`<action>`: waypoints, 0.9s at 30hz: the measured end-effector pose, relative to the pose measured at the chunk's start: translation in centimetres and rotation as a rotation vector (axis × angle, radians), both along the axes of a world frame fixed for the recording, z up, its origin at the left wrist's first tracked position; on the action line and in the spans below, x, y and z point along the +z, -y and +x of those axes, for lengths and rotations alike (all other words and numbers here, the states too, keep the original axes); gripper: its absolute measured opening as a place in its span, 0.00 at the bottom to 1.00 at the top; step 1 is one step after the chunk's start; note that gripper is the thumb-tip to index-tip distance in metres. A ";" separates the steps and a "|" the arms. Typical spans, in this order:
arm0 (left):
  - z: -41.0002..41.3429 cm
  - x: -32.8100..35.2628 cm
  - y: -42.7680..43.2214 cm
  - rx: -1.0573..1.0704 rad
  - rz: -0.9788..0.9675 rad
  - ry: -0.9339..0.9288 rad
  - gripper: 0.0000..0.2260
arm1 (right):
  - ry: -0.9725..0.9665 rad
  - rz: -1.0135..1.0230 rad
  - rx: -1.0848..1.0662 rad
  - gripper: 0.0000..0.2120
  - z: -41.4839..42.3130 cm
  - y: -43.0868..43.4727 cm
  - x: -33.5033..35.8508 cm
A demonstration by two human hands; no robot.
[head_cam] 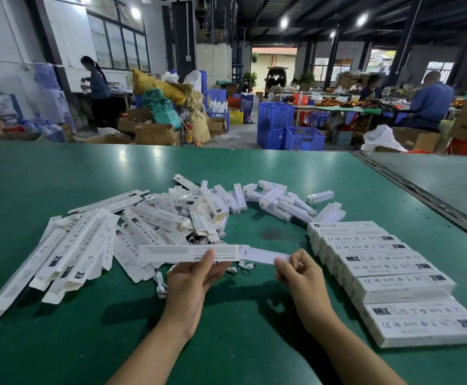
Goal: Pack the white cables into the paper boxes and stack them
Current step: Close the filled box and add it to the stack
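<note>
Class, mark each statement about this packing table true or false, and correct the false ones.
1. The left hand holds a paper box above the table. True.
2. The right hand lies flat and empty. False: it pinches a white piece that sticks out of the box's right end.
3. The closed boxes are stacked on the person's right. True.
4. The table is red. False: it is green.
5. A white cable lies loose on the table near the left hand. True.
</note>
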State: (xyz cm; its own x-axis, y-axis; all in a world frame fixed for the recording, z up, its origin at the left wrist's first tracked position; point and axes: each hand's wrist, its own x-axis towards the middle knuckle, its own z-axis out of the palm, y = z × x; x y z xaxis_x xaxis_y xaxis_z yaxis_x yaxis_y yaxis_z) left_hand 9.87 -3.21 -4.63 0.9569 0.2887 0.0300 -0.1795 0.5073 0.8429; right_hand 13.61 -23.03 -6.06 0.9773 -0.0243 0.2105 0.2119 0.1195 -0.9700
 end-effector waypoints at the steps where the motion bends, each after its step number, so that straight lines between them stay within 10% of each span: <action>1: 0.0 -0.1 0.1 -0.005 0.013 0.001 0.08 | -0.006 -0.002 0.006 0.21 0.1 0.0 -0.1; 13: 0.1 -0.7 0.3 -0.041 0.074 0.020 0.23 | -0.136 0.231 -0.022 0.23 0.1 -0.7 -0.1; 18: 0.0 -0.8 0.5 -0.041 0.116 0.026 0.25 | -0.148 0.271 0.010 0.03 -0.3 -0.8 0.3; 27: -0.1 -0.9 0.8 -0.042 0.159 0.022 0.20 | -0.153 0.259 0.161 0.10 -1.2 -1.7 0.9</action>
